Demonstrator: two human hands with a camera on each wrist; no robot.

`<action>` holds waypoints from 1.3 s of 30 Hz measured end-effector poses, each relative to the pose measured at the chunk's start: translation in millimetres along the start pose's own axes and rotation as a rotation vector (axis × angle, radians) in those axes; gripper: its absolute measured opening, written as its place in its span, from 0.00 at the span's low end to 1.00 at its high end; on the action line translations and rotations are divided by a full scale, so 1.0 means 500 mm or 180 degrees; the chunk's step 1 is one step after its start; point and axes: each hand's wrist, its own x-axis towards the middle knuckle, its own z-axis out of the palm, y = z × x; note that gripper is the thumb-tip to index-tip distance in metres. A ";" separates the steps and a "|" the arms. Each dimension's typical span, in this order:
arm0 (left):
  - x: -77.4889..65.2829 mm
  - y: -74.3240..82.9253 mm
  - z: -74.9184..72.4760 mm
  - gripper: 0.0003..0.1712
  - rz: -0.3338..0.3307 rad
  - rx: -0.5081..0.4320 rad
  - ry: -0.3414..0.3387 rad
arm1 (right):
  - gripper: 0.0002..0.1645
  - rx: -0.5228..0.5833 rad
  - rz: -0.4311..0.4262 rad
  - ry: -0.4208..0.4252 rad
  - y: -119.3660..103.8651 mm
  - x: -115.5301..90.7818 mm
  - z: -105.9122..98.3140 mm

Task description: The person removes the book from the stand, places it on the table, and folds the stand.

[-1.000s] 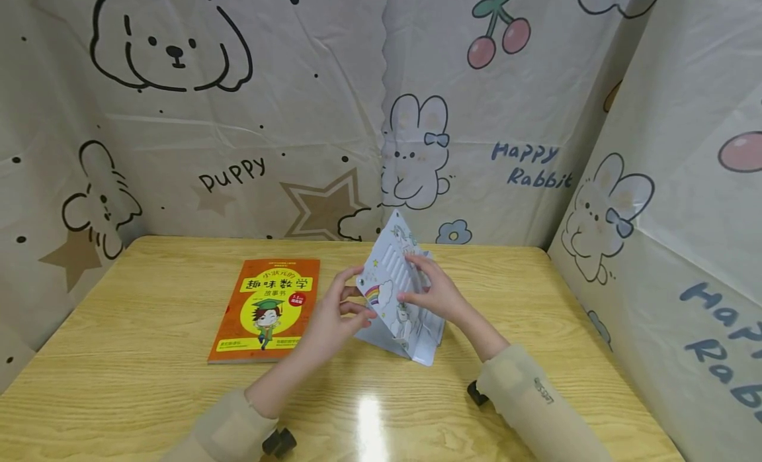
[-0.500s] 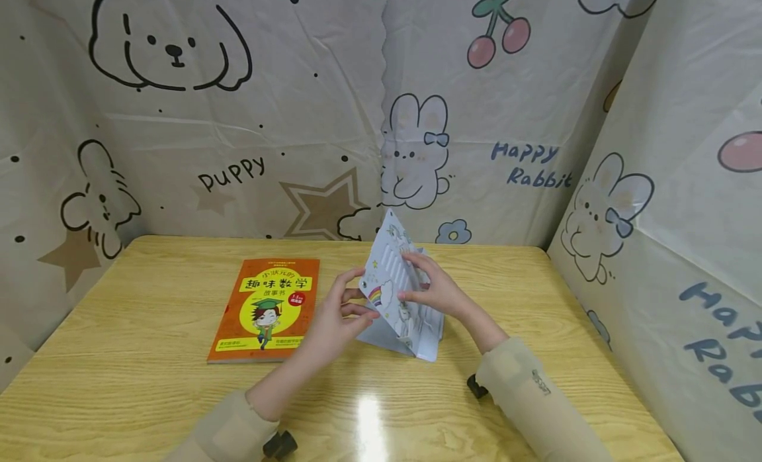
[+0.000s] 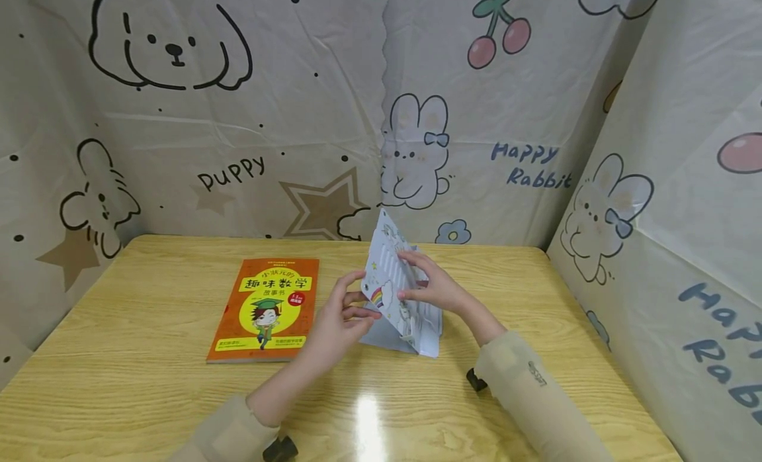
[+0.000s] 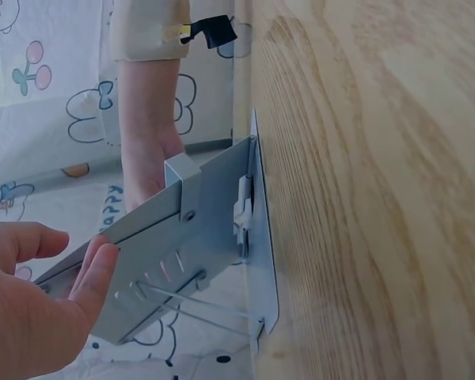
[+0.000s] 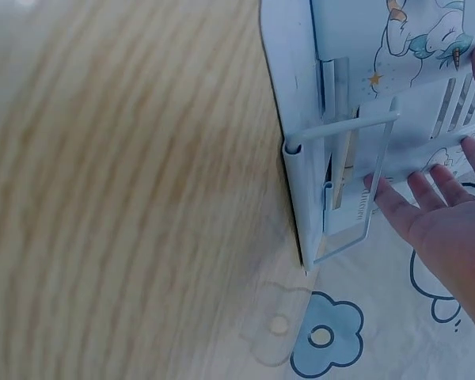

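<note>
A pale metal book stand (image 3: 387,270), printed with unicorns, a rainbow and clouds, stands unfolded at the table's middle, its slotted panel tilted up. My left hand (image 3: 342,310) holds the panel's left edge near the rainbow. In the left wrist view, the fingers (image 4: 99,277) reach the edge from the back, above the thin wire support. My right hand (image 3: 437,283) rests its fingertips on the slotted, printed face. Its fingers (image 5: 396,206) are spread and mostly straight in the right wrist view. A wire bracket (image 5: 380,158) sticks out close to the lowest fingertip.
An orange book (image 3: 264,310) lies face up on the wooden table (image 3: 149,316), left of my left hand. Behind the table and along the sides hangs a cartoon-printed curtain (image 3: 297,118). Dark wrist camera pieces (image 3: 280,449) sit at both cuffs.
The stand has turned slightly: its top corner has shifted left, and its near base corner has moved back a little. Both hands keep their places on the panel and move with it.
</note>
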 end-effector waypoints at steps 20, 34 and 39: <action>-0.015 0.006 0.006 0.45 -0.0111 0.0013 -0.0009 | 0.50 0.0016 -0.0012 -0.0275 0.014 0.024 -0.008; -0.020 0.005 0.006 0.44 -0.0105 0.0041 -0.0016 | 0.49 0.0195 -0.0024 -0.0455 -0.026 0.022 -0.016; -0.016 0.004 0.000 0.39 -0.0011 0.0043 -0.0001 | 0.48 0.0232 0.0012 -0.0419 -0.060 -0.001 -0.018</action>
